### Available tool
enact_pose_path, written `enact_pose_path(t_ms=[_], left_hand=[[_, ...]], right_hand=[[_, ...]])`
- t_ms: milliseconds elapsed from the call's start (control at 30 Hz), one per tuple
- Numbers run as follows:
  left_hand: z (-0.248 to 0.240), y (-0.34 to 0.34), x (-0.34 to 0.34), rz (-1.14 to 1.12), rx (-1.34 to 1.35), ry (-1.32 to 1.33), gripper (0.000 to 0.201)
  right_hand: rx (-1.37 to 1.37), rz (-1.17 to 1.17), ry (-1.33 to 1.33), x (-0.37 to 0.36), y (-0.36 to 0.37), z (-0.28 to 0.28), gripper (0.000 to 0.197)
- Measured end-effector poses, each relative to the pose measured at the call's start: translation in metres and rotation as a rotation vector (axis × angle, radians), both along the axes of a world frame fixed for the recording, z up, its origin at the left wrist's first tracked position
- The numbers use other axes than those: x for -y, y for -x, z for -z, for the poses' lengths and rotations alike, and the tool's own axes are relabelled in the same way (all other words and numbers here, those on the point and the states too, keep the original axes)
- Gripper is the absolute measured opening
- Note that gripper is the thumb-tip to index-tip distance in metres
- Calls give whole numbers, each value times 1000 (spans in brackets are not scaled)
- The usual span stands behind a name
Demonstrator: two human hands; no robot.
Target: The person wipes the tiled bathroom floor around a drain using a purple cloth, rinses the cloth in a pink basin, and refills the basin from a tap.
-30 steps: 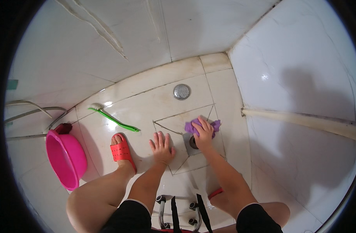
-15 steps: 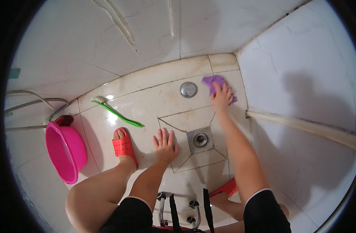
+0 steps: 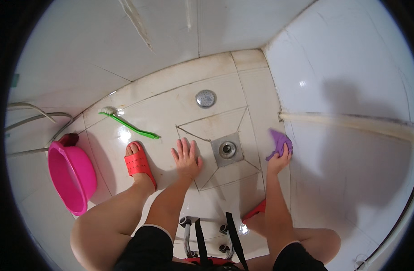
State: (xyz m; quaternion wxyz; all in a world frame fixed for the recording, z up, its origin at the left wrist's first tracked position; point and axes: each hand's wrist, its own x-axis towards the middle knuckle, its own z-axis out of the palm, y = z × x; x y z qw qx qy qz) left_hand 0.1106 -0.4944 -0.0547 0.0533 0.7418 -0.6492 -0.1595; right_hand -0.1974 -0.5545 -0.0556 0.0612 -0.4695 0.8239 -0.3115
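Note:
My right hand is closed around a bunched purple cloth, low by the foot of the right wall. My left hand lies flat on the tiled floor with its fingers spread, holding nothing. Between the two hands is a square metal floor drain with a round opening. Farther off, a round metal cover is set in the floor. A green long-handled brush with pale bristles rests on the tiles beyond my left hand.
A pink basin leans at the left wall, near a dark red object and grey hoses. A pale pipe runs along the right wall. Red slippers are on my feet; metal stool legs stand below me.
My right hand has drawn the purple cloth from the far corner back toward me along the right wall. My left hand stays flat on the floor. The whole view has shifted slightly.

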Motion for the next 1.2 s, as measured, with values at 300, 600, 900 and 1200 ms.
enact_pose_path(t_ms=[300, 600, 900, 1200], left_hand=[[1, 3, -2, -11, 20, 44, 71], [7, 1, -8, -26, 34, 78, 69], [16, 5, -9, -22, 14, 146, 65], [26, -20, -45, -101, -335, 357, 51]], right_hand=[[150, -438, -153, -41, -111, 10, 48], [41, 325, -77, -119, 7, 7, 46], [304, -297, 15, -107, -90, 13, 39], [-43, -995, -190, -196, -153, 6, 43]])
